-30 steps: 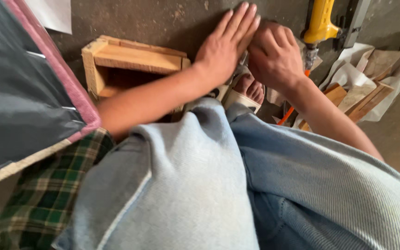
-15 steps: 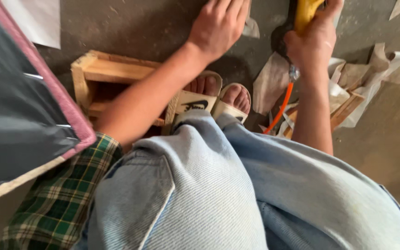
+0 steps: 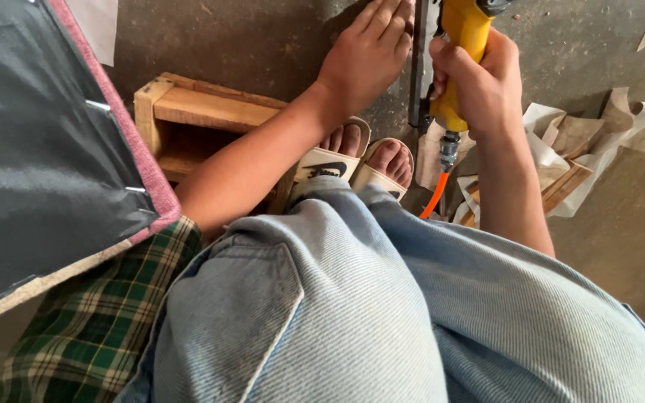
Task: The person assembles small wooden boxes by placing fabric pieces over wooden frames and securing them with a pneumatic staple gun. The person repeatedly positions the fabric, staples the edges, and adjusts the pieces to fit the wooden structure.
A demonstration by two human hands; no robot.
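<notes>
While the right hand (image 3: 487, 86) wraps tight round the yellow air tool (image 3: 460, 52), fingers curled over its body, the left hand (image 3: 367, 52) lies open & flat just beside it, palm down on the concrete floor (image 3: 248, 37), fingers spread toward the top edge. Tool: bright yellow housing, dark metal part running along its left side, silver fitting at the bottom w/ an orange hose (image 3: 434, 195) dropping away toward the feet. Tool sits at top centre, upright-ish, its head cut off by the frame edge, so can't tell what the tip touches.

Below the hands: two feet in pale slide sandals (image 3: 352, 168), toes showing, then light blue jeans (image 3: 382, 313) filling the lower half & blocking whatever's under the knees. Left of the forearm: small wooden frame (image 3: 203, 112), open box shape, raw timber. Far left: big dark panel (image 3: 39, 164) w/ reddish edging & a few staples, tilted, covering that corner; green plaid cloth (image 3: 98, 321) under it. Right of the tool arm: crumpled brown & white paper scraps (image 3: 591, 142) w/ a wood offcut among them. White sheet corner at top left, blank.
</notes>
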